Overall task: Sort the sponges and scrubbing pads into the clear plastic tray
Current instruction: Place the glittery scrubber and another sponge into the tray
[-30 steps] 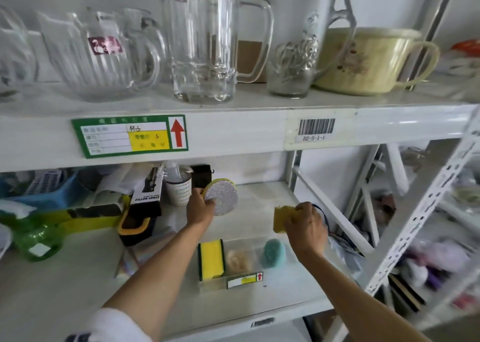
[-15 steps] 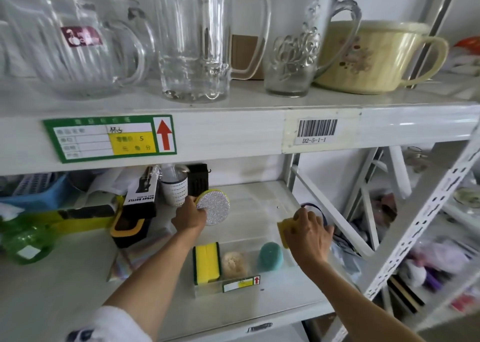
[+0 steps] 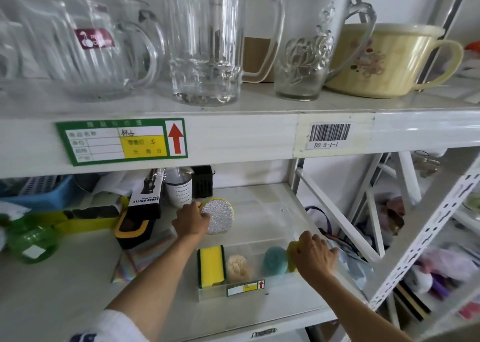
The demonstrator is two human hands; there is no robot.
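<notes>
Clear plastic tray [image 3: 283, 288] on lower white shelf [image 3: 78, 284], near front edge, small green/yellow price tag [image 3: 245, 287] stuck on its front wall

Inside tray, L to R along front: yellow sponge w/ green backing [image 3: 211, 266] standing on edge at tray's L end; beige mesh scrubber [image 3: 237, 267] just R of it, touching or nearly so; teal round scrubber [image 3: 274, 260] further R, small gap between it & beige one

R hand [image 3: 314, 257] over tray's R end, fingers curled shut around yellow sponge [image 3: 293, 260] — only a sliver visible past knuckles, just beside teal scrubber; can't tell if resting on tray floor yet

L hand [image 3: 191, 221] behind tray's back L corner, fingers closed on edge of round silver scrubbing pad [image 3: 217, 215] w/ yellow-green rim, pad tilted up, silver face toward camera, held above shelf just behind tray

L of tray on same shelf: black spray bottle box [image 3: 147, 195], black/yellow item [image 3: 132, 228] under it, shiny foil packet [image 3: 141, 257], green plastic bottle [image 3: 31, 240] far L, blue basket [image 3: 39, 189] at back L

Above tray, upper shelf: 3 glass mugs/jugs incl. tall glass mug [image 3: 207, 43], cream mug [image 3: 384, 61] at R; green label w/ red arrow [image 3: 122, 141] and barcode sticker [image 3: 329, 135] on shelf lip
</notes>
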